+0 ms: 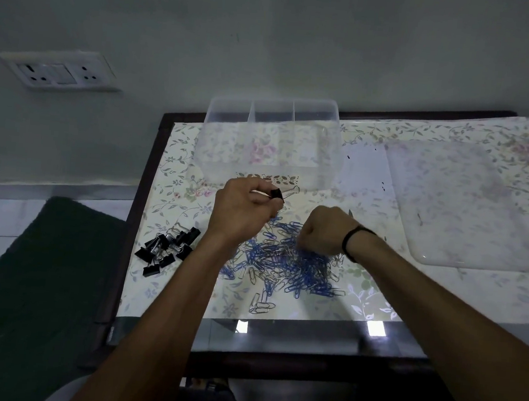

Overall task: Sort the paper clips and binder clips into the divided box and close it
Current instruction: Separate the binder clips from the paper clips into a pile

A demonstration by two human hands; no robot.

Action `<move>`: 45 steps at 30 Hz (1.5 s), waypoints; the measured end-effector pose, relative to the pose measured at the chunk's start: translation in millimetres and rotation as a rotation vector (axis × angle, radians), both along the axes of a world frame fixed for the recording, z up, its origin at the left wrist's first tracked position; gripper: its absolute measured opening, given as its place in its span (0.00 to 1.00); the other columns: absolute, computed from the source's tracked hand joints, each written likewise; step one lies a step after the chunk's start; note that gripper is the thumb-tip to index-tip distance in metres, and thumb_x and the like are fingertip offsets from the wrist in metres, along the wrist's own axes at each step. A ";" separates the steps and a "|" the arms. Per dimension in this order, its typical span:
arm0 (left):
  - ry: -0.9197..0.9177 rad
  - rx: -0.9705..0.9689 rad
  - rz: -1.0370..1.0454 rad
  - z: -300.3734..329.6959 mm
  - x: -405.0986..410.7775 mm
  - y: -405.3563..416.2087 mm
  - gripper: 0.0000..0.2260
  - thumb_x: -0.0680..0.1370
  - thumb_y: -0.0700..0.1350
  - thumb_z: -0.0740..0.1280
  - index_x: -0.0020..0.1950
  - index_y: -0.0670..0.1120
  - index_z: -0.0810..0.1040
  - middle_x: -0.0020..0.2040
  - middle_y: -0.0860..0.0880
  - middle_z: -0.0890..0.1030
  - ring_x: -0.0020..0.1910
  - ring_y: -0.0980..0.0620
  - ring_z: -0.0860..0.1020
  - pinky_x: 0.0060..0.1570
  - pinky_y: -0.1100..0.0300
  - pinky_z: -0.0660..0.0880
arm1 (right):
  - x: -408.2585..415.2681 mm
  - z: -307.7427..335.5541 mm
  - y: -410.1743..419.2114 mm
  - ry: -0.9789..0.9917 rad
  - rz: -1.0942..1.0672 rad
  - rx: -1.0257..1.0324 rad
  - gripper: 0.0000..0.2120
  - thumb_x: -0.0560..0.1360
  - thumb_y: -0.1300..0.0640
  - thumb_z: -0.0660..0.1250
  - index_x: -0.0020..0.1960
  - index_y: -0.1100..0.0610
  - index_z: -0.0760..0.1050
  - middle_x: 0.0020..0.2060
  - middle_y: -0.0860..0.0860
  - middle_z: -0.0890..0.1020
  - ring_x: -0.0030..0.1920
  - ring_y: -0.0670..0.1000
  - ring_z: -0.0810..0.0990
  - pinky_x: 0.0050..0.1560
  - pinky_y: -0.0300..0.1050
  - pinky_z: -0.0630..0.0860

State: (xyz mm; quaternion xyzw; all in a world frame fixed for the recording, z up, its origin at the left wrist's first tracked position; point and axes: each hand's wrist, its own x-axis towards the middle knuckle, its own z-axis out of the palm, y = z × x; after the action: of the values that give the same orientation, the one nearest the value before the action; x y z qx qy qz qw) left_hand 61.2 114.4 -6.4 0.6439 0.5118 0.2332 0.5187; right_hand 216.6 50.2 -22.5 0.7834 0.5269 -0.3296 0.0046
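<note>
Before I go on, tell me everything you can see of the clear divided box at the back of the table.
The clear plastic divided box is a translucent rectangular tub with rounded corners. Thin inner walls split it into compartments; three show along its far side. It stands upright and open, with no lid on it, at the back of the floral-covered table near the wall. No clips are visible inside. Neither hand touches it; the left hand, holding a black binder clip, is just in front.

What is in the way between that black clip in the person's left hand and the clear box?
Nothing visible. The left hand pinches a binder clip just in front of the divided box, which stands open with its lid lying off to the right.
</note>
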 end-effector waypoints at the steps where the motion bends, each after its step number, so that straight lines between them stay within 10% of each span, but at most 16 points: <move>1: -0.022 -0.046 0.004 -0.5 0.3 0.0 0.06 0.72 0.40 0.77 0.47 0.48 0.84 0.37 0.46 0.87 0.40 0.48 0.86 0.47 0.38 0.82 | -4.2 -2.0 -0.5 -0.025 0.011 -0.001 0.16 0.74 0.49 0.69 0.52 0.60 0.84 0.46 0.57 0.86 0.48 0.56 0.84 0.49 0.51 0.83; 5: -0.060 -0.137 0.018 0.9 -4.1 2.0 0.06 0.72 0.38 0.77 0.47 0.44 0.84 0.39 0.43 0.87 0.38 0.46 0.83 0.49 0.39 0.81 | -4.6 7.9 3.1 -0.096 -0.045 0.094 0.22 0.67 0.39 0.75 0.42 0.59 0.85 0.39 0.55 0.85 0.41 0.54 0.83 0.44 0.47 0.82; 12: -0.001 -0.136 0.066 8.8 -25.1 9.0 0.05 0.72 0.39 0.77 0.46 0.44 0.84 0.39 0.43 0.87 0.38 0.49 0.84 0.46 0.51 0.83 | -1.9 22.0 15.6 0.486 -0.409 0.066 0.14 0.77 0.49 0.68 0.43 0.57 0.67 0.38 0.58 0.67 0.31 0.52 0.62 0.37 0.48 0.66; 26: 0.467 0.023 0.245 8.2 -167.1 39.8 0.03 0.68 0.41 0.77 0.41 0.47 0.86 0.38 0.47 0.86 0.36 0.52 0.84 0.43 0.58 0.82 | -147.3 18.9 62.6 1.230 -0.575 0.040 0.10 0.78 0.67 0.64 0.57 0.70 0.76 0.48 0.61 0.78 0.48 0.53 0.81 0.56 0.44 0.81; 34: 0.747 0.037 0.141 1.0 -168.2 44.8 0.10 0.73 0.42 0.71 0.52 0.44 0.84 0.49 0.46 0.86 0.48 0.48 0.84 0.49 0.56 0.82 | -173.3 7.8 63.5 1.165 -0.522 -0.027 0.05 0.78 0.68 0.60 0.51 0.64 0.73 0.48 0.61 0.76 0.47 0.55 0.81 0.61 0.49 0.78; 38: 0.792 0.095 0.123 1.9 -164.9 47.2 0.12 0.72 0.41 0.71 0.56 0.45 0.83 0.53 0.46 0.85 0.53 0.48 0.82 0.50 0.59 0.79 | -167.2 10.6 62.0 0.989 -0.430 0.046 0.18 0.79 0.68 0.59 0.67 0.73 0.69 0.59 0.71 0.75 0.49 0.56 0.77 0.54 0.49 0.83; 45: 0.768 0.302 0.087 15.7 -137.8 37.2 0.05 0.72 0.40 0.74 0.45 0.48 0.82 0.38 0.53 0.77 0.41 0.52 0.79 0.40 0.63 0.72 | -133.1 27.8 53.4 0.633 -0.192 0.213 0.12 0.77 0.62 0.65 0.58 0.56 0.81 0.50 0.53 0.85 0.43 0.52 0.86 0.49 0.47 0.84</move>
State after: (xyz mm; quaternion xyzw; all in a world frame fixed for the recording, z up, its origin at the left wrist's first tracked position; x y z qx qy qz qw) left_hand -76.5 151.6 9.3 0.7309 0.6547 0.0702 0.1794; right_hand 83.4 103.7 5.3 0.6844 0.4574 -0.4982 -0.2722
